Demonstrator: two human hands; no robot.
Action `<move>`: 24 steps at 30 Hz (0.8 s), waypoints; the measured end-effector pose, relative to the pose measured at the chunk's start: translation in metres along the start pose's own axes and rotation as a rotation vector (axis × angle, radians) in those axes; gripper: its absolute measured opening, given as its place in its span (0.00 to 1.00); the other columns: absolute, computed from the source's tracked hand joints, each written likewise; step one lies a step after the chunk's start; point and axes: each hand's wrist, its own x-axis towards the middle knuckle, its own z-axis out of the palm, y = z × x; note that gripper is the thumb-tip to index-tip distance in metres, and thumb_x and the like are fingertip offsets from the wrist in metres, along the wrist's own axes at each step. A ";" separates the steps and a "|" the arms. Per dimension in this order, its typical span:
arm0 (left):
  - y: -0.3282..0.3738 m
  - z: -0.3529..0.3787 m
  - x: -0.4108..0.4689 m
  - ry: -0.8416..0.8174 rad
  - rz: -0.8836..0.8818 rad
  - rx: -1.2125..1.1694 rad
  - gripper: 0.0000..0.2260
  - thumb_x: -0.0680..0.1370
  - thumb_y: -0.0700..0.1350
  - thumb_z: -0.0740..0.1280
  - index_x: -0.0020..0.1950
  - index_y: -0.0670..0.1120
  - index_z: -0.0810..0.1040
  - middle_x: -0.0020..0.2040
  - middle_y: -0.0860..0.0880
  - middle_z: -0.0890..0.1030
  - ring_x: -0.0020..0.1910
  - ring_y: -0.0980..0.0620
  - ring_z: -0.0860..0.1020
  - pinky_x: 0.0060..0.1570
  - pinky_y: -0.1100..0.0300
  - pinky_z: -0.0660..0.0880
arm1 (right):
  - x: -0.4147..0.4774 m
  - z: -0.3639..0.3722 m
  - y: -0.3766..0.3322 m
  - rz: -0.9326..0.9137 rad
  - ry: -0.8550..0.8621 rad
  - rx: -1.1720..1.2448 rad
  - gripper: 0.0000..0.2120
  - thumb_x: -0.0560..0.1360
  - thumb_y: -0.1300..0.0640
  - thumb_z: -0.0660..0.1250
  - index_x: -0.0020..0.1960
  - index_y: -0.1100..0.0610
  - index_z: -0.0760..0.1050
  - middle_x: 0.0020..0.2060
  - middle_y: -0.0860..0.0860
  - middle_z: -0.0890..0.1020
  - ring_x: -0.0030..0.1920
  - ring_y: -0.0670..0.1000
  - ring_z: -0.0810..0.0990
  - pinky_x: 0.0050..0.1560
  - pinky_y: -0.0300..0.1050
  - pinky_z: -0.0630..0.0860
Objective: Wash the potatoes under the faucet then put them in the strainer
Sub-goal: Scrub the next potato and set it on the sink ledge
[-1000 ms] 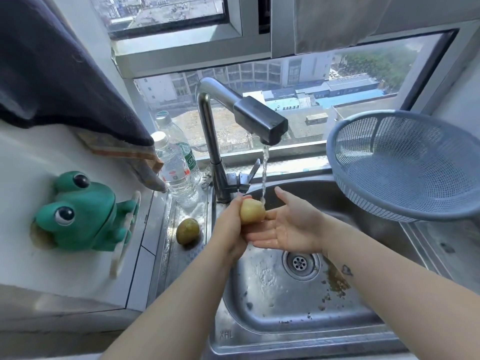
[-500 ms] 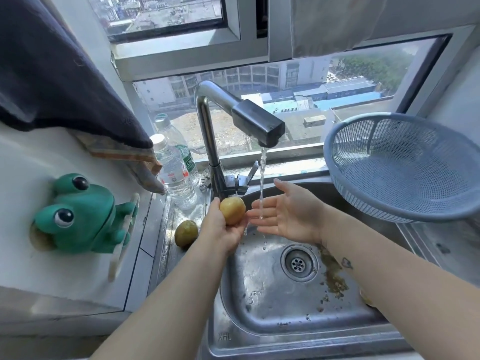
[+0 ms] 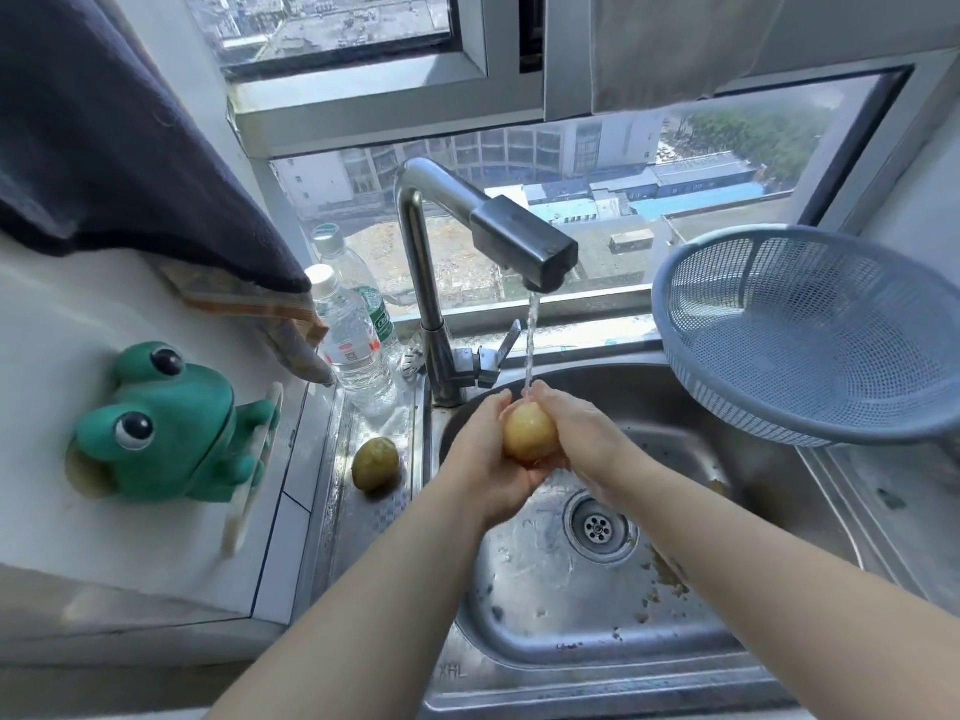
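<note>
Washing is in hand: the left hand (image 3: 480, 462) and right hand (image 3: 582, 433) clasp one potato (image 3: 530, 431) under the faucet (image 3: 524, 246) stream over the sink (image 3: 597, 683), and next it likely goes right into the empty strainer (image 3: 810, 330), while a second potato (image 3: 375, 464) waits on the sink's left edge

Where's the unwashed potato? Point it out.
The unwashed potato lies on the steel ledge left of the sink, in front of the water bottles, beside the green frog.
</note>
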 end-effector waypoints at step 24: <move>-0.008 -0.001 -0.005 0.111 0.346 0.162 0.12 0.82 0.53 0.57 0.56 0.48 0.75 0.42 0.47 0.79 0.32 0.53 0.77 0.25 0.63 0.72 | -0.002 0.036 -0.005 0.011 0.279 0.417 0.14 0.80 0.52 0.58 0.45 0.59 0.79 0.41 0.56 0.82 0.41 0.54 0.82 0.43 0.50 0.79</move>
